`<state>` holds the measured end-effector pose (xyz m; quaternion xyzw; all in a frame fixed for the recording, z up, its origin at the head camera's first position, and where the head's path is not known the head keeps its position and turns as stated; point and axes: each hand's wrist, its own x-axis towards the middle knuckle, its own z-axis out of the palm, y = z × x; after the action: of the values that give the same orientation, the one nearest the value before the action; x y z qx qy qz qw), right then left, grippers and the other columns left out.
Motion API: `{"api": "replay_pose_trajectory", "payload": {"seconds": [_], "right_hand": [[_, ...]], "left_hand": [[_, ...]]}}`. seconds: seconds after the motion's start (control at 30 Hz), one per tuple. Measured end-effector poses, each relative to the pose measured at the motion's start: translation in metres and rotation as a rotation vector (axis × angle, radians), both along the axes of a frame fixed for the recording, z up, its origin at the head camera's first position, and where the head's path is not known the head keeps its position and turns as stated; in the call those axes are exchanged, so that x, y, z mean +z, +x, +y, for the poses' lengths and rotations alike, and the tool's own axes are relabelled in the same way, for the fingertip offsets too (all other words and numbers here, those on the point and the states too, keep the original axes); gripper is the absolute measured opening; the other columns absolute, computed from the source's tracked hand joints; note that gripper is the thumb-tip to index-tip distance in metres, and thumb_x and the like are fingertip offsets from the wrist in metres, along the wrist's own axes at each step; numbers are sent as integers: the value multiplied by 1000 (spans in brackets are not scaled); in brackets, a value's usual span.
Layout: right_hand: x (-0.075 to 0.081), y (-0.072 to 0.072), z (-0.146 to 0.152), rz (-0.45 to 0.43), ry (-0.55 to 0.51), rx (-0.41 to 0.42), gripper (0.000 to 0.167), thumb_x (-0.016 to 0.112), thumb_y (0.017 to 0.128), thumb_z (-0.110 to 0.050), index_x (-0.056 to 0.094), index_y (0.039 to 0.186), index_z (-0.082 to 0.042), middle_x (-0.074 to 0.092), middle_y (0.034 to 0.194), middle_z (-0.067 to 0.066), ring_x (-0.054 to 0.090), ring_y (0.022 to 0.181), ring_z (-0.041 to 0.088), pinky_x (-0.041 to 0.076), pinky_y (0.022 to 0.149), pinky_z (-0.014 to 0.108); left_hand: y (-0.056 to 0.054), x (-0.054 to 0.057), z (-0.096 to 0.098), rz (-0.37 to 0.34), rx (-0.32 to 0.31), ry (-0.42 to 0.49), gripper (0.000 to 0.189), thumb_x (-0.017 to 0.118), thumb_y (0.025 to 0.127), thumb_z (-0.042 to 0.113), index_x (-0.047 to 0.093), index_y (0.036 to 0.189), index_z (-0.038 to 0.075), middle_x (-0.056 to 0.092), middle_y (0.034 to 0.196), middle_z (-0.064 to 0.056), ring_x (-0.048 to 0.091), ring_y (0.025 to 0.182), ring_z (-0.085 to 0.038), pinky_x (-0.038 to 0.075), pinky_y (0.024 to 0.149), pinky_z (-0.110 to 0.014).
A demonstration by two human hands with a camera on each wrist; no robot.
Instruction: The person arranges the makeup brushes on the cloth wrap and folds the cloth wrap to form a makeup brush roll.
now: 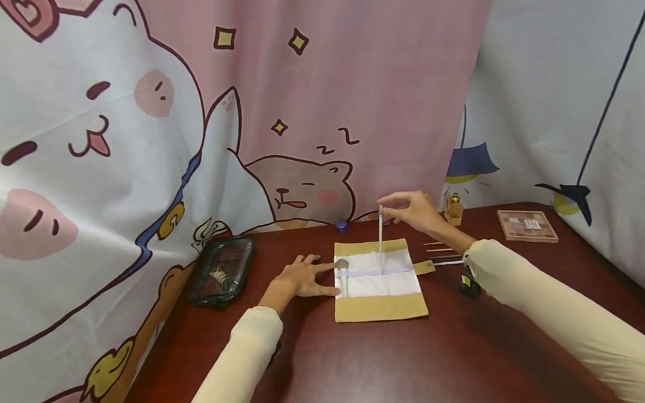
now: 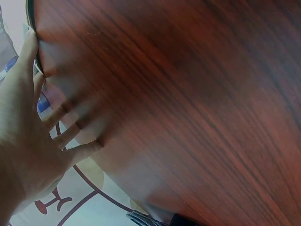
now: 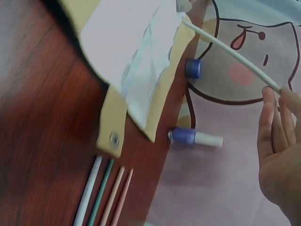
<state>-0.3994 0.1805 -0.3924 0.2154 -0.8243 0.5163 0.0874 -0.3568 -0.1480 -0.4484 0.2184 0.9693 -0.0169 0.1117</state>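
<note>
A tan and white fabric brush roll (image 1: 380, 308) lies unfolded on the table. A makeup brush (image 1: 342, 265) with a fluffy grey head sits along its left side. My right hand (image 1: 415, 210) pinches a slim white stick (image 1: 381, 232) by its upper end; the stick stands nearly upright, its lower end over the roll's middle band. In the right wrist view the pinching fingers (image 3: 275, 117) are at the stick's end. My left hand (image 1: 302, 278) rests on the table with spread fingers, thumb and index finger touching the roll's left edge.
Several thin coloured sticks (image 3: 96, 188) lie by the roll's snap tab (image 3: 112, 129). A dark-edged clear pouch (image 1: 223, 271) is at left. Behind stand a purple-capped bottle (image 1: 341, 226) and a gold perfume bottle (image 1: 454, 210). A makeup palette (image 1: 526, 226) lies back right, near the curtain.
</note>
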Motion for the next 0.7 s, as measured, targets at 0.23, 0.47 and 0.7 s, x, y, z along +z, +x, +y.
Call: {"api": "replay_pose_trajectory", "payload": {"seconds": [0.23,0.47,0.7], "right_hand": [[-5,-11,-27,36,52,-50,25,79,95,-18,79,119,-11,79,92,11,73,70,20,59,62,30],[-11,-20,-44,58,48,-59,24,81,92,-16,80,115,-11,79,90,7,73,64,19,59,60,31],[-16,-26,-53,28,23,-46,25,81,92,-14,79,117,-10,79,102,11,75,70,19,60,63,32]], "left_hand": [[0,-1,-1,3,-1,-2,84,55,85,85,34,159,51,28,169,-3,28,152,-33,39,113,-58],[0,1,-1,6,-4,-10,84,55,85,86,35,159,50,29,168,-4,29,151,-33,42,111,-57],[-1,0,-1,11,0,-10,84,54,85,86,36,159,49,29,168,-4,29,152,-34,42,110,-57]]}}
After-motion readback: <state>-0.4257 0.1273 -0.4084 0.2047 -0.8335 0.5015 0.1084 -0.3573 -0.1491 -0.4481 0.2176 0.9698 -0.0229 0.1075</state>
